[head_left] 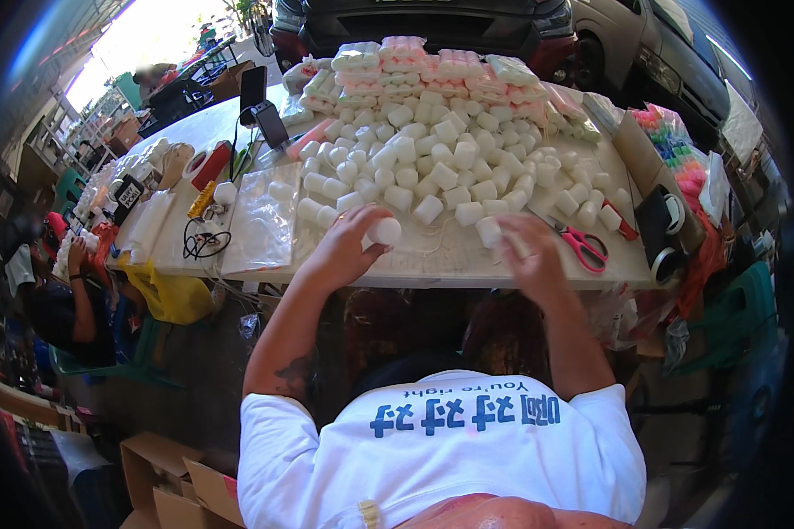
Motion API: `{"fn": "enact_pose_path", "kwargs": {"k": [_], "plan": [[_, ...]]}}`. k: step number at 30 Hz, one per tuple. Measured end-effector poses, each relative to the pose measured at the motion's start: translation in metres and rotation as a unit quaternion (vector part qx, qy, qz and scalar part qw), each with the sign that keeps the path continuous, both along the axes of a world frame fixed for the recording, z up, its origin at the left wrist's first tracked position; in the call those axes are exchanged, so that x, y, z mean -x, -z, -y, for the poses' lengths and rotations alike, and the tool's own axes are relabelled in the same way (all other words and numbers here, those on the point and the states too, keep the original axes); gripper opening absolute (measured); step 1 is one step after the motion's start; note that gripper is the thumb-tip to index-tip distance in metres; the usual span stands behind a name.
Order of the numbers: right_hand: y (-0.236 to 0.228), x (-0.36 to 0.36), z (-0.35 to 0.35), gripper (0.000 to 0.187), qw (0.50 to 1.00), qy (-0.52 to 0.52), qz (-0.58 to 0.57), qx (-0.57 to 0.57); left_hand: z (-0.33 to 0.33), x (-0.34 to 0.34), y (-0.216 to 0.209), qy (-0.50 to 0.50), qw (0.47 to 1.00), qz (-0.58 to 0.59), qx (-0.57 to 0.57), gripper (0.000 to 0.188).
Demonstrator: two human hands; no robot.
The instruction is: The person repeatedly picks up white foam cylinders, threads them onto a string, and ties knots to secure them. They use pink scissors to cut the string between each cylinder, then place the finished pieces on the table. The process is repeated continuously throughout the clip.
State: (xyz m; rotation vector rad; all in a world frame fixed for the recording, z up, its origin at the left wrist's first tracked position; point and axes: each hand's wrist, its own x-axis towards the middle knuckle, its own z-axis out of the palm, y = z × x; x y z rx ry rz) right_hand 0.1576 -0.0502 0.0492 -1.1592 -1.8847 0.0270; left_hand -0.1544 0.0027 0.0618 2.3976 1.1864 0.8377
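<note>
My left hand (342, 251) is closed around a small white cylinder (385, 232) above the table's near edge. Its round end faces up between thumb and fingers. My right hand (533, 256) is smeared by motion; its fingertips are beside another white cylinder (489, 232), and whether they grip it does not show. Beyond both hands spreads a loose heap of the same white cylinders (441, 154), some upright, some on their sides. A pair of scissors with red handles (586, 249) lies just right of my right hand.
Clear bags of white and pink pieces (415, 70) are stacked behind the heap. A flat plastic bag (260, 220), a black cable (205, 240) and a phone on a stand (269, 123) are at left. Tape rolls (670, 238) stand at right. Another person (62, 300) sits far left.
</note>
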Motion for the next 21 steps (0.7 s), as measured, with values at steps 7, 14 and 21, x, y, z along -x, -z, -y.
{"fn": "enact_pose_path", "kwargs": {"k": [7,14,21], "plan": [[0.022,-0.127,0.017,0.033,0.896,0.357,0.19,0.182,0.011,-0.01,-0.007,0.078,0.931,0.34,0.108,0.041],[0.015,-0.154,0.012,0.049,0.898,0.244,0.189,0.315,0.005,-0.03,0.014,0.066,0.916,0.377,0.121,0.044],[-0.013,-0.141,0.014,0.065,0.84,0.167,0.273,0.438,0.008,-0.041,0.03,0.061,0.927,0.367,0.051,0.047]]}}
